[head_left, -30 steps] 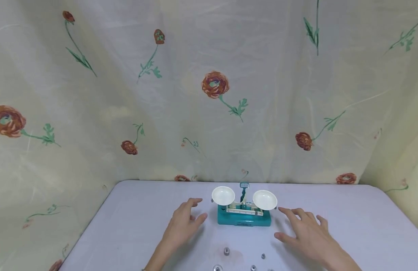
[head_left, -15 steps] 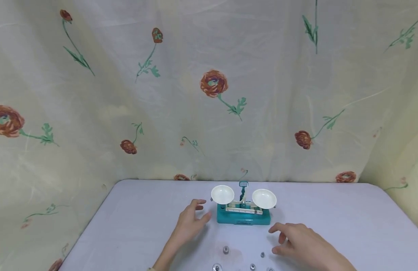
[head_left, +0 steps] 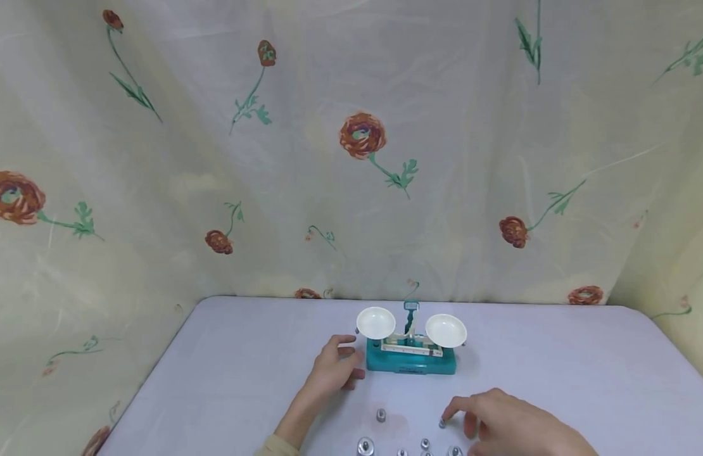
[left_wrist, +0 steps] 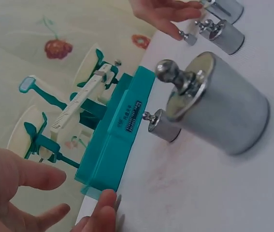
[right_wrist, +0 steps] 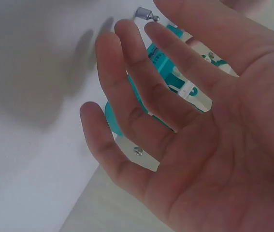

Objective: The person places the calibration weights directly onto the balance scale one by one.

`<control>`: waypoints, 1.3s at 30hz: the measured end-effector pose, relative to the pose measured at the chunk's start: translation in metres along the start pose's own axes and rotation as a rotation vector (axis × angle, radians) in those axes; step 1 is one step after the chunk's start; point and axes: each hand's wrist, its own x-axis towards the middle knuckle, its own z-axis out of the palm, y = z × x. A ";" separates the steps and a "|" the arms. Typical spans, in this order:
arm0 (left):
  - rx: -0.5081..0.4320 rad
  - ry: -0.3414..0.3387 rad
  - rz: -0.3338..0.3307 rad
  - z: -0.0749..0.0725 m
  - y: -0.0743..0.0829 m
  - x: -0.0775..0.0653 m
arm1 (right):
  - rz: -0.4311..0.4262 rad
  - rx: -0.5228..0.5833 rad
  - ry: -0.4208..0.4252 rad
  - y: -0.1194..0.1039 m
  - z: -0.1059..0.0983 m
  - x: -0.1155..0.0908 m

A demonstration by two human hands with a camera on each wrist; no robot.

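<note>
Right hand (head_left: pixel 508 421) is just fingertip-touching a small weight (left_wrist: pixel 190 39) on the desk (head_left: pixel 557 354), grip loose. Left hand (head_left: pixel 334 367) is hanging out left of the balance (head_left: pixel 411 363) — fingers relaxed, empty.

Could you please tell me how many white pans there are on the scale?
2: the left pan and the right pan, on opposite sides of the green scale. Both show whole in the head view.

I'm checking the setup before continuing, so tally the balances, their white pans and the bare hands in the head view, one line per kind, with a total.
Balances: 1
White pans: 2
Bare hands: 2
Total: 5
</note>
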 end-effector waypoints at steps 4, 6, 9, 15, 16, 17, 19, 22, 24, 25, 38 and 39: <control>-0.024 0.001 -0.026 0.003 0.002 0.000 | -0.067 0.014 -0.026 0.003 -0.003 -0.002; -0.033 0.011 -0.023 0.005 0.002 0.000 | -0.063 0.017 -0.033 0.003 -0.003 -0.001; -0.048 0.015 -0.013 0.009 0.001 0.001 | -0.047 0.020 -0.037 0.002 -0.002 0.000; -0.055 0.003 0.016 0.016 0.001 0.002 | -0.093 -0.033 -0.056 0.003 -0.002 0.002; -0.055 0.003 0.017 0.017 0.001 0.003 | -0.115 -0.038 -0.061 0.003 -0.002 0.002; -0.056 0.004 0.019 0.018 0.001 0.003 | -0.136 -0.030 -0.071 0.004 -0.002 0.002; -0.059 0.004 0.020 0.018 0.001 0.003 | -0.178 -0.016 -0.089 0.005 -0.002 0.001; -0.059 0.001 0.024 0.019 0.001 0.003 | -0.223 -0.002 -0.112 0.007 -0.001 0.000; -0.054 -0.003 0.034 0.019 0.001 0.004 | -0.252 -0.012 -0.113 0.008 -0.001 0.000; -0.049 -0.005 0.040 0.019 0.001 0.004 | -0.266 -0.020 -0.108 0.010 0.000 0.000; -0.001 0.025 0.090 0.025 0.001 0.004 | -0.273 0.041 -0.123 0.011 0.006 0.007; -0.002 0.023 0.090 0.025 0.000 0.004 | -0.273 0.048 -0.126 0.011 0.007 0.008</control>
